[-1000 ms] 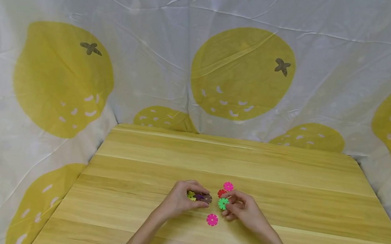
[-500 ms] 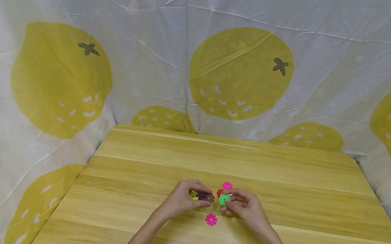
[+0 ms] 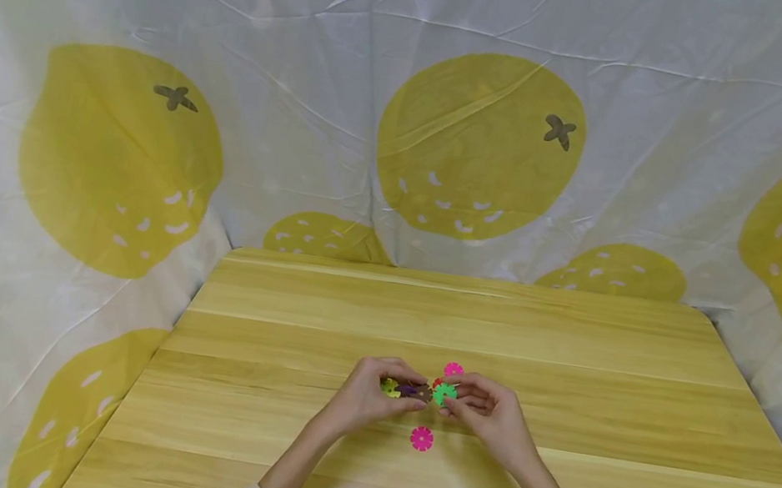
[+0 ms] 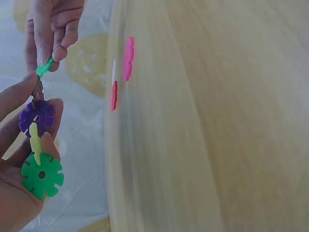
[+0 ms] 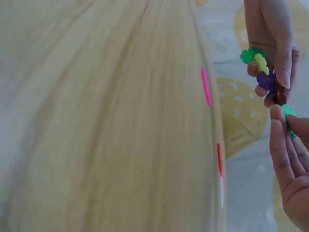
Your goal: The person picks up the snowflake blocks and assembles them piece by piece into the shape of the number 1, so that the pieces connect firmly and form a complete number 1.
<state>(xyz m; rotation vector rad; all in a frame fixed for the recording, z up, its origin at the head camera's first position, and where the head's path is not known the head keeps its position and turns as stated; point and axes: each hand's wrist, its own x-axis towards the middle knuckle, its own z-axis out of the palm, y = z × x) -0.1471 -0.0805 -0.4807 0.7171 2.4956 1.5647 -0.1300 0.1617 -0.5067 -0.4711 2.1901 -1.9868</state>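
Note:
My left hand (image 3: 362,396) holds a short chain of notched plastic snowflake discs. In the left wrist view the chain runs from a green disc (image 4: 42,180) through a yellow disc (image 4: 35,142) and a purple disc (image 4: 35,116) to a brown disc (image 4: 38,91). Between thumb and fingers, my right hand (image 3: 496,424) pinches another green disc (image 3: 444,395). Its edge meets the brown disc at the chain's end; whether the slots interlock I cannot tell. Both hands are raised above the table.
One pink disc (image 3: 421,438) lies on the wooden table (image 3: 575,331) nearer me. Beyond the hands lie a second pink disc (image 3: 453,369), a red disc (image 4: 114,95) and a white one (image 4: 114,71). A lemon-print cloth (image 3: 334,117) hangs behind.
The right hand has brought its green disc leftward and slightly up to the brown disc, closing the gap. My left hand has shifted slightly right with the chain.

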